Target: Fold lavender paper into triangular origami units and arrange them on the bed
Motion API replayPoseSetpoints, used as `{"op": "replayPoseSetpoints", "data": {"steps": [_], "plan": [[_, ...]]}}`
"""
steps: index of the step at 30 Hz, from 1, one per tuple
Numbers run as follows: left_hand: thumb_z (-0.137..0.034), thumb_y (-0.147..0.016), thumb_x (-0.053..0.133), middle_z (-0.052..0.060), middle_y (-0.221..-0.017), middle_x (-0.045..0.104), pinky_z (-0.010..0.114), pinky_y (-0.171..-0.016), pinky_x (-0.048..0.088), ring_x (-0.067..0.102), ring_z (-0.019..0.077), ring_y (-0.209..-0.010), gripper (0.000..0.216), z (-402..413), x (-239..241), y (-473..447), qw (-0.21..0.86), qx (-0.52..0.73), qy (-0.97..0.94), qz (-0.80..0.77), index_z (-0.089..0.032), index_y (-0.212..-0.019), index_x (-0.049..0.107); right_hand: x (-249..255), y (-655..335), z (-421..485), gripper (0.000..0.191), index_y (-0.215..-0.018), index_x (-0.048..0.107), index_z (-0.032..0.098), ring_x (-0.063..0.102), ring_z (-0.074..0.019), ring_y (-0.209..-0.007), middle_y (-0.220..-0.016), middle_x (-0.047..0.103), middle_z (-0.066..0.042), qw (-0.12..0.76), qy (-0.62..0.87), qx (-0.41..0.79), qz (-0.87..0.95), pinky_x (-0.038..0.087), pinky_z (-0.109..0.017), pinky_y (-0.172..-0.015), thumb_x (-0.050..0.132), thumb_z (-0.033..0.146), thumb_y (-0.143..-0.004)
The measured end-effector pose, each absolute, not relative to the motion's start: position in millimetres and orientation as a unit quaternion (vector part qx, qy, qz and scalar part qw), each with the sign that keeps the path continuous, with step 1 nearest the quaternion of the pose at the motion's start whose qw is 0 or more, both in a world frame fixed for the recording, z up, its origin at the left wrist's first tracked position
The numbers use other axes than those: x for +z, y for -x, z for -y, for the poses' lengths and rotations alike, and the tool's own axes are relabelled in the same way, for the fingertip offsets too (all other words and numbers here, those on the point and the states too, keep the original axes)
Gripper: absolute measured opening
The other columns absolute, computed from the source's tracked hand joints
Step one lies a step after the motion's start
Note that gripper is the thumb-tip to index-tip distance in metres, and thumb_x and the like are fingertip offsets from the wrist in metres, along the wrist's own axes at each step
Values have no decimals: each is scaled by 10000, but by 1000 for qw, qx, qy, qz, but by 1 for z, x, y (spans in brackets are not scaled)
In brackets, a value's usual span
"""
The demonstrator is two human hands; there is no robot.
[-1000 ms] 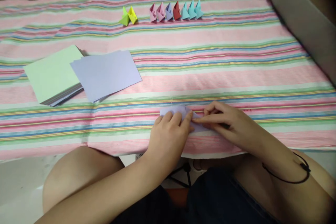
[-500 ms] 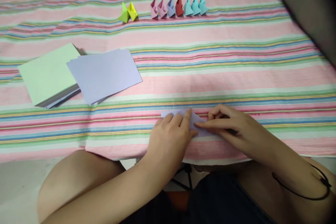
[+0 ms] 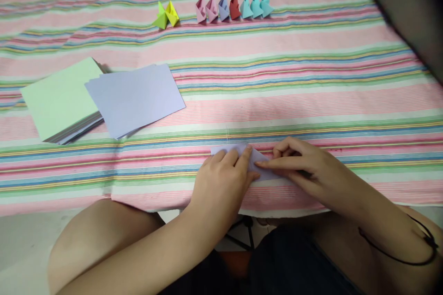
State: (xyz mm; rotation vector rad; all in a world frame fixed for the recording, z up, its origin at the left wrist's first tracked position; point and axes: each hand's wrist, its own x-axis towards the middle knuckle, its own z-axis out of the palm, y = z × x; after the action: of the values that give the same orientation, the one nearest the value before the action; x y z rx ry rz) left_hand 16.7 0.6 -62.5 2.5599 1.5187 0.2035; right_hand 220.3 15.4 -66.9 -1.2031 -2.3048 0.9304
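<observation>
Left hand (image 3: 221,177) open, pressing folded lilac paper (image 3: 266,174) near the surface's edge (image 3: 148,196); right hand (image 3: 314,170), grip indeterminable, its forefinger now apart from the left forefinger it adjoined earlier. Beyond: lilac sheets (image 3: 138,99), unmoved.

Left fingers (image 3: 244,158) and right fingers (image 3: 278,163) on folded lavender paper (image 3: 266,174), striped cloth (image 3: 311,106) beneath

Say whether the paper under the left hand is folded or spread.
Folded: the purple paper narrows rightward along a slanted edge, unlike the rectangular sheets.
</observation>
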Motion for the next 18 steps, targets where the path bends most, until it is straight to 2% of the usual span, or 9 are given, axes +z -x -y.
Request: {"op": "replayPoseSetpoints", "data": {"steps": [5,10,15,18], "plan": [[-333,-868,588,73,-914,696,348,-711,528,643,222,-818,450,-4,-62,-16,126,68,-850,-506,-120,-1262,548,-67,-220,-16,365,-1103,694,331,585,-156,-848,-905,572,-45,190,426,327,822,516,-308,-738,472,131,-893],[-360,-845,618,94,-951,706,345,-717,531,656,222,-833,537,-6,-63,-15,135,55,-841,-521,-104,-1302,498,-67,-220,-16,352,-1110,691,337,595,-160,-845,-897,583,-46,183,427,326,823,520,-304,-722,467,160,-905],[-392,-809,658,70,-834,684,308,-626,508,634,205,-749,654,-1,-68,-14,83,95,-836,-534,-62,-1331,441,-69,-221,-16,329,-1109,694,335,592,-155,-817,-896,581,-48,186,429,329,821,514,-298,-703,474,188,-912],[-352,-859,602,31,-744,634,303,-588,483,596,188,-677,534,4,-72,-14,22,101,-856,-507,-121,-1322,474,-69,-221,-17,328,-1108,693,339,589,-149,-800,-884,575,-44,191,428,323,822,513,-292,-690,476,189,-913]]}}
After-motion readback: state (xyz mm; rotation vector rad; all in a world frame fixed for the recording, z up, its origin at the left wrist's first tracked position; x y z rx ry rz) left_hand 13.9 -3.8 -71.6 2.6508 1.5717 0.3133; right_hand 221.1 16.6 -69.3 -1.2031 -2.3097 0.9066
